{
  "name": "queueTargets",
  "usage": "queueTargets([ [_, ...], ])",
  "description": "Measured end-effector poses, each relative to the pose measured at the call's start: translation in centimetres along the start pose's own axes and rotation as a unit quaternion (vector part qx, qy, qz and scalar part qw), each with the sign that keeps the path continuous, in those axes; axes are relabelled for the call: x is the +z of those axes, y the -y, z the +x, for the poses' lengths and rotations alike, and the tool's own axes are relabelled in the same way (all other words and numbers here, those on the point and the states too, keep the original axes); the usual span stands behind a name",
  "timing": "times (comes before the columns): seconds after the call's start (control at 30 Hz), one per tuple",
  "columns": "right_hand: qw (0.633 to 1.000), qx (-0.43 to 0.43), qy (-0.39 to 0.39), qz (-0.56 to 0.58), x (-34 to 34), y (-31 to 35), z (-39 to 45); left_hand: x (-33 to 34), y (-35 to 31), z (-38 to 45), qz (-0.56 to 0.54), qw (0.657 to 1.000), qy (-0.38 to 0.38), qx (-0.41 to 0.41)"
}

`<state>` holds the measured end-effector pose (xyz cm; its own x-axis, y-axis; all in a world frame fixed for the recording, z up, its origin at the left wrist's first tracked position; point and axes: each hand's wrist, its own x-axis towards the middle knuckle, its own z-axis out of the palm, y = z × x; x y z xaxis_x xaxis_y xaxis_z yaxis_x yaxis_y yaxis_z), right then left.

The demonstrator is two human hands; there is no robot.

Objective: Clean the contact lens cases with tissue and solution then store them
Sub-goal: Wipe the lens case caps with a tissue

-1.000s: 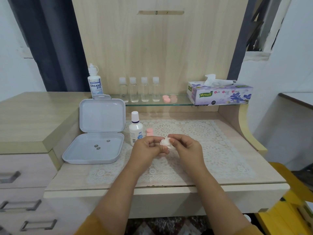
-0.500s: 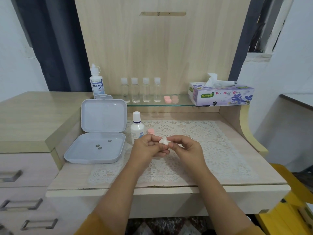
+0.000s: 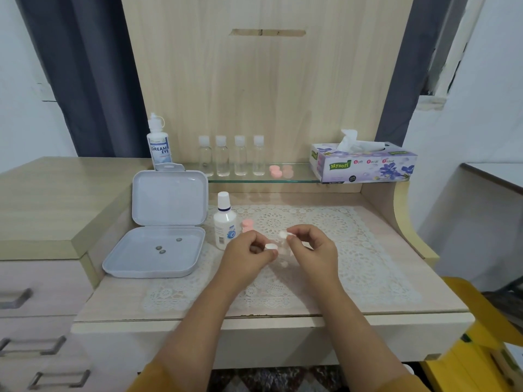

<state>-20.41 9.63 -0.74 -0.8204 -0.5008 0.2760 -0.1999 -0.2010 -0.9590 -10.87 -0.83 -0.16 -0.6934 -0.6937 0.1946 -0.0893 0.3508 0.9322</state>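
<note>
1. White round cap (image 3: 271, 247) pinched in the left hand (image 3: 246, 260), fingers curled around it, held above the lace mat (image 3: 353, 250).
2. I see the right hand (image 3: 311, 250) pinching a second small white round piece (image 3: 283, 235) between thumb and fingertips, raised a bit higher than the left one. Can't tell if it's a cap or tissue, too blurred.
3. Something clear and small (image 3: 283, 251) sits between the two hands, likely the lens case body; I can't tell which hand carries it.
4. Pink contact lens case (image 3: 247, 225) lies on the mat just behind the left hand, beside the small white solution bottle with white cap (image 3: 225, 222), upright.
5. Pale grey hinged plastic box (image 3: 158, 250) open to the left of the bottle, lid up; three small dark round bits (image 3: 167, 247) on its floor.
6. Glass shelf (image 3: 300, 176) at the back: tall white Dream Eye bottle (image 3: 159, 145), four clear small bottles with white caps (image 3: 230, 157), another pink lens case (image 3: 280, 171), purple floral tissue box (image 3: 365, 165) with a tissue sticking up.
7. Both sleeves mustard yellow at the bottom edge.
</note>
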Motion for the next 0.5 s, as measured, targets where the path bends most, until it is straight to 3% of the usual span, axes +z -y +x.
queueTargets([
  [0.27, 0.999, 0.008, -0.026, 0.017, -0.11, 0.11, 0.11, -0.07, -1.04, 0.07, 0.241, 0.969, 0.016, 0.055],
  [0.5, 1.0, 0.001, -0.019, 0.014, -0.17, 0.37, -0.02, -0.72, -0.41, -0.37, 0.263, 0.964, 0.017, 0.035],
])
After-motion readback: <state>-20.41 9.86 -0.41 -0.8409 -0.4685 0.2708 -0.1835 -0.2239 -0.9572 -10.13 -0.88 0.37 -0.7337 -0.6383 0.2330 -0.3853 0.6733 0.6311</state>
